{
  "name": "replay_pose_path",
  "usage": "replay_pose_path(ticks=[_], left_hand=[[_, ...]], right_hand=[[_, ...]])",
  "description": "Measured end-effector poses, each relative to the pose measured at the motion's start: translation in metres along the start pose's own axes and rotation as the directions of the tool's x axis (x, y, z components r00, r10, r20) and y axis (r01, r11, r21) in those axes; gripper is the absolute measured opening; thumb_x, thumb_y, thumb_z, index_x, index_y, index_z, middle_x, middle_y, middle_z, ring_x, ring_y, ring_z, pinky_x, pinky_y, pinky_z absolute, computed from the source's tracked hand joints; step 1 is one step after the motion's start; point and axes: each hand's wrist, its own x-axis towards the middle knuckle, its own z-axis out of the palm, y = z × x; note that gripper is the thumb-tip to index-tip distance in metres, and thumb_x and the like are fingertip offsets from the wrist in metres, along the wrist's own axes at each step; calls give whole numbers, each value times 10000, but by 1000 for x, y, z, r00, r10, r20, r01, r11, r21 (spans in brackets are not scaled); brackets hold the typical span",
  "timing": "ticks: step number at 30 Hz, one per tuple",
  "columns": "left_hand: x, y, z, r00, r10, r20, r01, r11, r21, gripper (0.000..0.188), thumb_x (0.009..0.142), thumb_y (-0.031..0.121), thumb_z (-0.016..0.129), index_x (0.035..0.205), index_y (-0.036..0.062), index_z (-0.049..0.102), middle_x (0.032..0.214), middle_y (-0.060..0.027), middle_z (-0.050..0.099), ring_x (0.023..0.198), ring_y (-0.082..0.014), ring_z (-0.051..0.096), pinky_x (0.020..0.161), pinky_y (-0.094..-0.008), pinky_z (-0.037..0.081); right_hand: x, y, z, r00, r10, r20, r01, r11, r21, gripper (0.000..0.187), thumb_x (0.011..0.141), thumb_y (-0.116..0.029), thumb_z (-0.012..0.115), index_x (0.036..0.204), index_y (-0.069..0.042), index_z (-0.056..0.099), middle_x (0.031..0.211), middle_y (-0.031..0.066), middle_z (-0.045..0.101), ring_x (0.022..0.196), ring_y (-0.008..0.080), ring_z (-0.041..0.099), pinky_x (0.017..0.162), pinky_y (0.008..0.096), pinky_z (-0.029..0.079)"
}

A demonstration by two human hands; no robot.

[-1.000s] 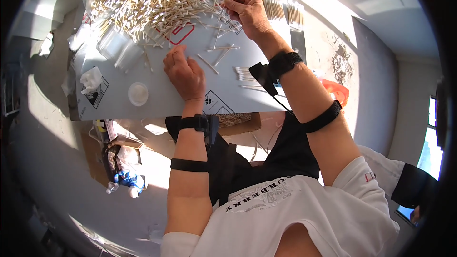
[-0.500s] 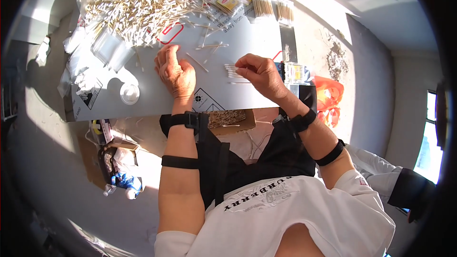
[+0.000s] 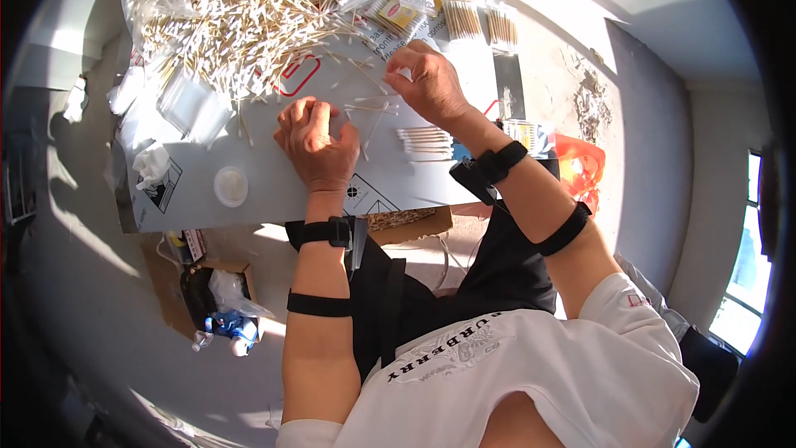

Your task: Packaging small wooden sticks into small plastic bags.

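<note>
My left hand (image 3: 319, 143) rests low over the table, its fingers curled under and its thumb beside a few loose cotton swabs (image 3: 371, 108). Whatever its fingertips hold, if anything, is hidden. Beyond those swabs, my right hand (image 3: 427, 85) is raised with bent fingers, thumb and forefinger apart, and nothing shows between them. Below it lies a neat row of cotton swabs (image 3: 427, 143), side by side on the table. A large loose heap of cotton swabs (image 3: 240, 17) covers the far left.
Filled swab packs (image 3: 398, 12) lie along the far edge of the table (image 3: 274, 191). Clear plastic bags (image 3: 191, 108) and a small round white tub (image 3: 230, 187) stand at left. Another pack (image 3: 521, 134) is by the right edge, near a red bag (image 3: 580, 170). Below sits an open carton (image 3: 410, 224).
My right hand has left the row of swabs and moved up and slightly left, above the loose swabs. My left hand has shifted a little right and nearer. The view has shifted slightly.
</note>
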Motion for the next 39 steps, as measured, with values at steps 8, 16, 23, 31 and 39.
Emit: replay_pose_path(ticks=[8, 16, 23, 31, 39], left_hand=[[4, 9, 4, 1000, 0, 13, 0, 1000, -4, 143, 609, 139, 618, 748, 116, 590, 930, -23, 563, 1022, -268, 504, 861, -419, 360], [0, 0, 2, 1000, -17, -22, 17, 1000, -2, 132, 615, 141, 610, 744, 120, 593, 921, -24, 565, 1021, -267, 504, 859, -417, 366], [0, 1, 2, 1000, 0, -25, 1, 1000, 7, 148, 599, 138, 608, 744, 111, 591, 905, -20, 569, 1013, -271, 509, 851, -420, 370], [2, 4, 3, 1000, -9, 7, 9, 1000, -13, 141, 611, 131, 611, 746, 101, 582, 923, -32, 572, 1008, -283, 507, 852, -429, 368], [1, -2, 4, 999, -30, -34, 29, 999, -32, 184, 618, 86, 568, 801, 94, 558, 923, -32, 585, 989, -283, 520, 856, -415, 372]], right_hand=[[64, 8, 14, 983, 161, -91, -182, 927, -328, 219, 732, -266, 667, 809, -61, 659, 736, 156, 659, 749, 360, 648, 676, 443, 520], [29, 6, -40, 987, 137, 83, -130, 988, -83, 178, 733, -176, 683, 707, -10, 624, 665, 123, 632, 621, 228, 617, 610, 341, 494], [35, 2, -10, 986, 160, -47, -158, 986, 45, 256, 758, -241, 732, 797, -3, 646, 680, 105, 642, 642, 229, 627, 623, 343, 498], [80, 0, 9, 992, 91, 90, -63, 959, -276, 115, 737, -120, 575, 790, -75, 667, 751, 144, 672, 786, 351, 659, 711, 431, 536], [38, 4, -21, 994, -23, 111, 34, 995, -95, 264, 744, -201, 721, 943, -39, 660, 908, 108, 649, 883, 286, 653, 786, 363, 529]])
